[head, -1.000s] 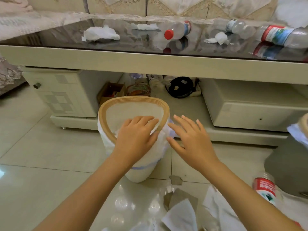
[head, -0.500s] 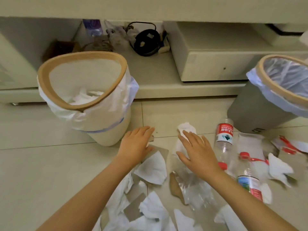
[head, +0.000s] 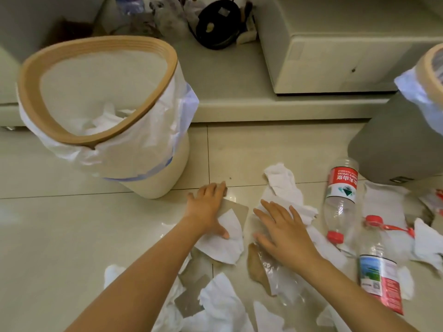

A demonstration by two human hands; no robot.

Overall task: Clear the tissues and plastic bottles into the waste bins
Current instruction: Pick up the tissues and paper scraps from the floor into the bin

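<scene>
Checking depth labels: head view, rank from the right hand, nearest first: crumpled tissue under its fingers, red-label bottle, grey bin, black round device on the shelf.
1. Crumpled tissue: beneath the right hand's fingertips.
2. Red-label bottle: on the floor, to its right.
3. Grey bin: farther right, past the bottle.
4. Black round device: on the shelf, far back.

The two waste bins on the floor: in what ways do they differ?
The cream bin stands left and shows whole; the grey bin stands right, cut off by the frame. Tissues lie inside the cream bin; the grey bin's inside is barely visible. Both have a tan rim and a plastic liner.
</scene>
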